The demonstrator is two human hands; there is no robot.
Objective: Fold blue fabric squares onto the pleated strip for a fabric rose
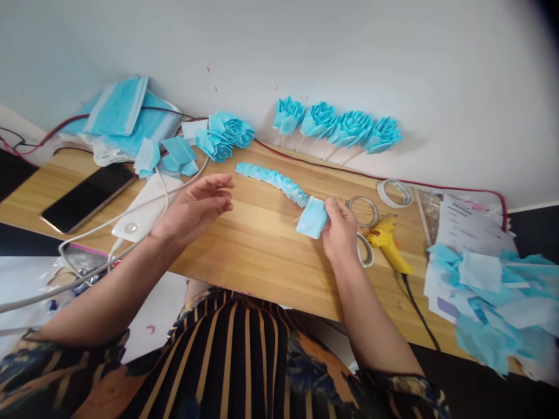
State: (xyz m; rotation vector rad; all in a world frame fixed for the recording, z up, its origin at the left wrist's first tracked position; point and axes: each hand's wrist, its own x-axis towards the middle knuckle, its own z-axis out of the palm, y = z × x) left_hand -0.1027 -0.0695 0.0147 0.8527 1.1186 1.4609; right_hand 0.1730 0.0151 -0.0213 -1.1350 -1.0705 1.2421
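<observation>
Between the thumb and fingers of my right hand is a blue fabric piece, roughly square; a thin stick tip pokes out at its left edge. My left hand hovers over the table with fingers apart and nothing in them. Between my hands, a row of overlapping folded blue petals runs along the tabletop, its right end close to the held piece. Behind the row lie finished blue fabric flowers. Several more flowers on white sticks lean against the wall.
At left are a black phone, a white power bank with cables, cut blue pieces and stacked face masks. At right, tape rolls, a yellow glue gun and a heap of blue scraps.
</observation>
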